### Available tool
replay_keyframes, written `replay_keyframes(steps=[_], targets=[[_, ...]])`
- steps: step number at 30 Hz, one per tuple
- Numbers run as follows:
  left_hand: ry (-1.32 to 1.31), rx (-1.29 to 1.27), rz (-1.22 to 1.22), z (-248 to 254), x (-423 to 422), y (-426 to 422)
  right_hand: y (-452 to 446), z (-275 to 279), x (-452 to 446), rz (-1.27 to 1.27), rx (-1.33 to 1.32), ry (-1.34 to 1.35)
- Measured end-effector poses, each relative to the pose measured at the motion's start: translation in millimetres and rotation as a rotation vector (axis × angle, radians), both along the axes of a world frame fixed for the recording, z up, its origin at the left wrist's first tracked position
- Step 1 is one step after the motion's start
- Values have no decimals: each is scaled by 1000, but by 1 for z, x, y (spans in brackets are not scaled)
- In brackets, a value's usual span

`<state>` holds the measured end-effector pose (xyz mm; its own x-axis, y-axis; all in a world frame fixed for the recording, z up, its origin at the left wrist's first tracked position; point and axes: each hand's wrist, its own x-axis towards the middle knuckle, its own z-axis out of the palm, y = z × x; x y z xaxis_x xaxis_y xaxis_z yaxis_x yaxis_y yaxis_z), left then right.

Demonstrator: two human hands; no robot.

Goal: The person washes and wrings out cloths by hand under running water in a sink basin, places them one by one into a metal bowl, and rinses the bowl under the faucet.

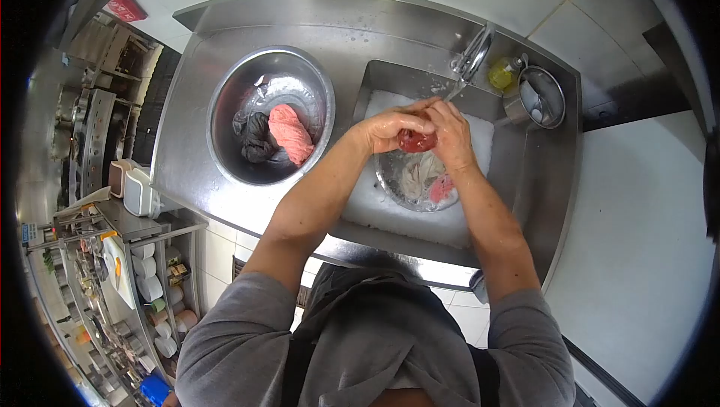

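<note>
Under the tap (474, 54), both my hands are closed around a glossy, wet red bundle (417, 141) that looks like a balled-up cloth. My left hand (396, 126) grips it from the left, thumb across the top. From the right, my right hand (452, 137) wraps it, fingers meeting the left ones. Below them, a metal bowl (384, 186) stands in the sink (366, 219), holding a pale cloth (420, 176) and a pink cloth (441, 188) in water. White foam surrounds that bowl.
Left of the sink, a large steel bowl (216, 133) holds a twisted pink cloth (290, 134) and a dark cloth (257, 138). A bottle of yellow liquid (502, 75) and a metal pot (517, 112) stand at the back right. Shelving (161, 231) with dishes is at the left.
</note>
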<state>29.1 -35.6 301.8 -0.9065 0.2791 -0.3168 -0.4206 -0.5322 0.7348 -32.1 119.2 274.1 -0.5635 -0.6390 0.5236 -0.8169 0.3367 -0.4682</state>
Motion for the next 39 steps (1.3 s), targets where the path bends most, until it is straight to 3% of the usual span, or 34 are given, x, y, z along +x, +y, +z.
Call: replay_keyframes(steps=[1,3,6,7,9,11,12,14,15,16,17,19,23,24,25,26,27,29,30,31,33,35,38,39], targets=[[-88,-31,-190,-2,1,-5,1,1,-4,76,120,63],[-128,-59,-241,-11,0,0,4,-5,-10,88,234,80],[-4,-607,-297,-43,-8,12,5,-19,-14,115,457,115],[-7,-599,-296,-64,-8,20,6,-24,-12,82,463,90],[333,-1505,-87,-107,-9,35,7,-33,-8,53,477,70],[217,-1394,-110,-78,1,34,10,-46,4,-118,424,-162],[309,-1443,-125,-75,4,34,11,-53,10,-117,428,-161],[401,-1483,-147,-82,9,33,15,-68,25,-241,305,-494],[574,-1563,-156,-91,10,31,15,-84,30,-245,309,-496],[749,-1634,-167,-102,13,31,17,-107,37,-263,145,-734],[745,-1627,-170,-107,16,29,18,-117,44,-278,-25,-968],[996,-1686,-77,-114,20,25,23,-127,53,-310,21,-1004],[928,-1690,67,-125,39,41,30,-91,69,-379,107,-1115],[590,-1616,93,-132,46,50,34,-76,74,-378,103,-1115],[263,-1516,115,-136,48,55,40,-61,78,-313,76,-926],[-169,-1125,-174,-128,39,45,46,-48,80,-250,54,-739],[-169,-1122,-176,-124,43,40,49,-34,77,-253,56,-740],[-384,-65,-293,-111,48,31,53,-13,68,39,420,120],[-407,88,-360,-100,49,33,53,-9,61,34,420,117],[-409,85,-365,-86,46,33,50,-8,50,146,363,190],[-387,257,-639,-69,39,30,48,-10,31,263,304,258],[-372,184,-618,-65,34,31,46,-12,17,358,495,-42],[-78,-459,-469,-74,15,34,37,-20,9,229,468,-72],[-83,-459,-466,-87,13,36,36,-23,9,142,495,-99]])
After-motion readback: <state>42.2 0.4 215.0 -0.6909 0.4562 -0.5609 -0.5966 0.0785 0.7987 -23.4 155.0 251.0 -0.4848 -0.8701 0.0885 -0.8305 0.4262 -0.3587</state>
